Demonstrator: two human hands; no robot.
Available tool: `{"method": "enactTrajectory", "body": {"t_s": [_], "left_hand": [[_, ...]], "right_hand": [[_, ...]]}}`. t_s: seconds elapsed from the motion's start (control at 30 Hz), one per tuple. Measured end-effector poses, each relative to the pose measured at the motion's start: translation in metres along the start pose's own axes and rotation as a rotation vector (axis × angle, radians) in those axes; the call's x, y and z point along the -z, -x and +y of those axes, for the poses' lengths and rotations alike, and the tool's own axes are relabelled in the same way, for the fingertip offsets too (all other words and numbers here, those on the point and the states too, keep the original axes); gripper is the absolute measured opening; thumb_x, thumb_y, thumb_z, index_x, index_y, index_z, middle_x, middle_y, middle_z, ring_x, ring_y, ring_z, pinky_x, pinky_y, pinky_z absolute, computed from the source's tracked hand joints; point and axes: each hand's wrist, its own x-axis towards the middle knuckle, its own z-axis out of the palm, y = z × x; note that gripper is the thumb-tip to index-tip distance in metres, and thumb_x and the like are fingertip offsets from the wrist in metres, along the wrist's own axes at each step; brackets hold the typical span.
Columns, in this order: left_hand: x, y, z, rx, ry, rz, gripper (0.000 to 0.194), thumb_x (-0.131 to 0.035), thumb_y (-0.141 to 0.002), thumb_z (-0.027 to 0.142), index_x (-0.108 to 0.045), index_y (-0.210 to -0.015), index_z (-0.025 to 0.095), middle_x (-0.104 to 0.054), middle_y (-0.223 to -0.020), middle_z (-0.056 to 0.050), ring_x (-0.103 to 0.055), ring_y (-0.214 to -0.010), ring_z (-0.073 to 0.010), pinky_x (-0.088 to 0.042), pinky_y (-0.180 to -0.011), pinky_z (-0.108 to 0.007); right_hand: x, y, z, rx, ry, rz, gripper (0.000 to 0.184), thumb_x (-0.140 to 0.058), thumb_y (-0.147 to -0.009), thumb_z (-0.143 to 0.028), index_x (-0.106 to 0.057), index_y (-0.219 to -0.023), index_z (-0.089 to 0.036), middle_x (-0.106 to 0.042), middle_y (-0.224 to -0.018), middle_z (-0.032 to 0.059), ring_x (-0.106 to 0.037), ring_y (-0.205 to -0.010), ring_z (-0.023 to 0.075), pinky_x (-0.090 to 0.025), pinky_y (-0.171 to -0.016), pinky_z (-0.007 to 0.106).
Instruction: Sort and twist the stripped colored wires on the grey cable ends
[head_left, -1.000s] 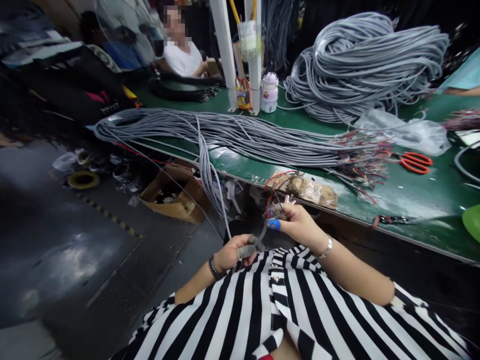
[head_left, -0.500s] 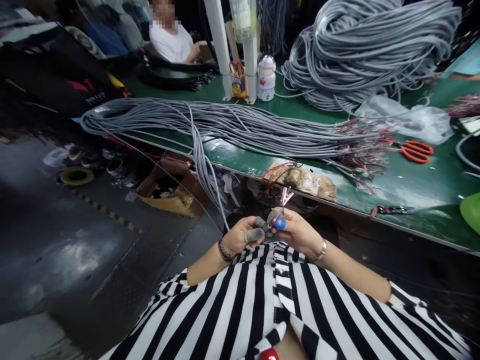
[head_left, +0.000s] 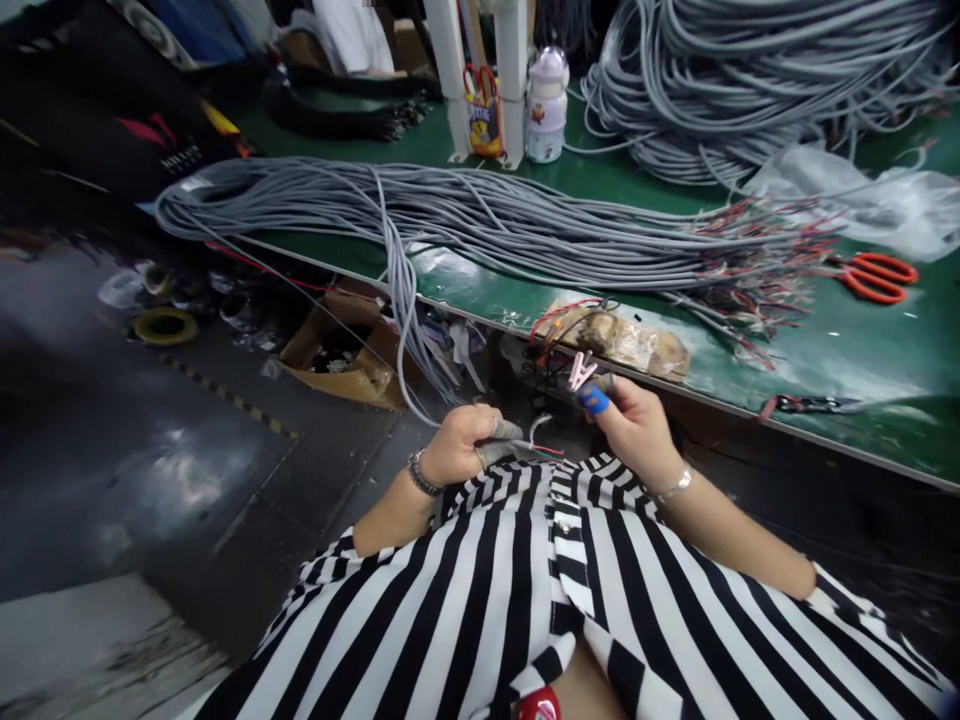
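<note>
My left hand (head_left: 469,440) is closed around the end of a grey cable (head_left: 525,445). Thin red and green wires (head_left: 551,452) stick out of that end toward the right, and a short pale strand curls up beside them. Grey finger covers are on its fingertips. My right hand (head_left: 641,430), apart from the left, has its fingers bent together by the bench edge, a blue cover (head_left: 595,399) on the thumb. Just above the thumb is a pink clip (head_left: 581,371). Whatever the right fingers may pinch is hidden.
Long grey cables (head_left: 465,215) with frayed coloured ends lie across the green bench (head_left: 825,375). Behind is a big cable coil (head_left: 750,80). Orange-handled scissors (head_left: 877,277), pliers (head_left: 814,404) and a bottle (head_left: 547,110) are on top. A cardboard box (head_left: 345,370) sits below.
My hands have come apart, the right moving up and right toward the pink clip. The cable end with its coloured wires now shows in my left hand. The view has tilted down.
</note>
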Motion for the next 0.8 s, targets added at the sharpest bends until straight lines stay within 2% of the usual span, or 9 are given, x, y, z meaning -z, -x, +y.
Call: {"method": "enactTrajectory", "body": {"t_s": [0.13, 0.2, 0.3, 0.37, 0.43, 0.53, 0.6, 0.67, 0.8], "left_hand": [[-0.003, -0.004, 0.001, 0.096, -0.011, -0.029, 0.021, -0.063, -0.086, 0.036, -0.073, -0.085, 0.017, -0.063, -0.065, -0.005, -0.056, -0.06, -0.014, -0.042, -0.062, -0.026], [-0.005, -0.01, 0.002, 0.152, 0.013, -0.095, 0.023, -0.063, -0.085, 0.039, -0.073, -0.084, 0.018, -0.063, -0.065, -0.006, -0.056, -0.061, -0.0151, -0.042, -0.063, -0.027], [-0.011, -0.02, 0.003, 0.201, 0.102, -0.18, 0.023, -0.067, -0.081, 0.042, -0.074, -0.081, 0.02, -0.063, -0.065, -0.006, -0.056, -0.062, -0.0159, -0.043, -0.065, -0.028], [-0.016, -0.023, 0.005, 0.247, 0.208, -0.2, 0.024, -0.07, -0.078, 0.043, -0.074, -0.078, 0.019, -0.064, -0.064, -0.006, -0.057, -0.061, -0.0155, -0.044, -0.065, -0.028], [-0.022, -0.02, 0.005, 0.356, 0.377, -0.163, 0.026, -0.072, -0.076, 0.043, -0.073, -0.077, 0.017, -0.065, -0.066, -0.006, -0.058, -0.062, -0.0149, -0.045, -0.064, -0.027], [-0.033, -0.009, 0.002, 0.586, 0.723, 0.059, 0.035, -0.077, -0.071, 0.046, -0.069, -0.079, 0.013, -0.068, -0.071, -0.006, -0.058, -0.059, -0.012, -0.044, -0.057, -0.023], [-0.041, 0.0, -0.001, 0.677, 0.924, 0.257, 0.04, -0.08, -0.066, 0.049, -0.065, -0.077, 0.013, -0.067, -0.068, -0.003, -0.053, -0.051, -0.0084, -0.041, -0.05, -0.021], [-0.048, 0.005, -0.004, 0.705, 1.046, 0.363, 0.042, -0.08, -0.064, 0.05, -0.063, -0.076, 0.014, -0.063, -0.06, 0.0, -0.05, -0.045, -0.007, -0.038, -0.047, -0.019], [-0.055, 0.005, -0.005, 0.706, 1.13, 0.339, 0.039, -0.077, -0.07, 0.048, -0.064, -0.079, 0.013, -0.061, -0.053, 0.0, -0.055, -0.047, -0.0097, -0.042, -0.048, -0.02]], "right_hand": [[0.014, 0.004, 0.002, -0.17, -0.02, -0.273, 0.044, -0.06, -0.08, -0.057, -0.056, -0.062, -0.017, -0.053, -0.055, -0.0003, -0.042, -0.053, 0.0105, -0.034, -0.05, 0.024], [0.009, 0.005, 0.004, -0.245, -0.073, -0.439, 0.045, -0.064, -0.076, -0.059, -0.059, -0.064, -0.016, -0.054, -0.058, -0.0003, -0.043, -0.054, 0.0104, -0.035, -0.051, 0.024], [-0.004, 0.005, 0.007, -0.303, -0.179, -0.56, 0.045, -0.07, -0.069, -0.058, -0.057, -0.064, -0.015, -0.051, -0.057, -0.0029, -0.041, -0.054, 0.0091, -0.035, -0.052, 0.023], [-0.009, 0.004, 0.009, -0.343, -0.237, -0.543, 0.045, -0.072, -0.067, -0.057, -0.054, -0.062, -0.016, -0.048, -0.055, -0.0042, -0.039, -0.053, 0.0082, -0.033, -0.051, 0.023], [-0.007, 0.003, 0.012, -0.359, -0.256, -0.399, 0.045, -0.071, -0.068, -0.056, -0.052, -0.061, -0.017, -0.048, -0.055, -0.0039, -0.039, -0.052, 0.0082, -0.033, -0.05, 0.023], [0.009, 0.005, 0.02, -0.269, -0.207, -0.035, 0.04, -0.067, -0.075, -0.053, -0.054, -0.064, -0.018, -0.046, -0.055, -0.0033, -0.036, -0.051, 0.0086, -0.032, -0.049, 0.024], [0.019, 0.008, 0.023, -0.162, -0.189, 0.087, 0.037, -0.061, -0.082, -0.052, -0.058, -0.067, -0.019, -0.045, -0.055, -0.0021, -0.035, -0.049, 0.0094, -0.031, -0.047, 0.025], [0.022, 0.012, 0.021, -0.033, -0.177, 0.058, 0.035, -0.054, -0.088, -0.05, -0.064, -0.074, -0.019, -0.051, -0.059, 0.0014, -0.04, -0.05, 0.0116, -0.035, -0.049, 0.027], [0.005, 0.014, 0.006, 0.236, 0.03, -0.127, 0.031, -0.062, -0.083, -0.04, -0.068, -0.106, -0.021, -0.065, -0.091, 0.0097, -0.055, -0.064, 0.0173, -0.047, -0.06, 0.032]]}}
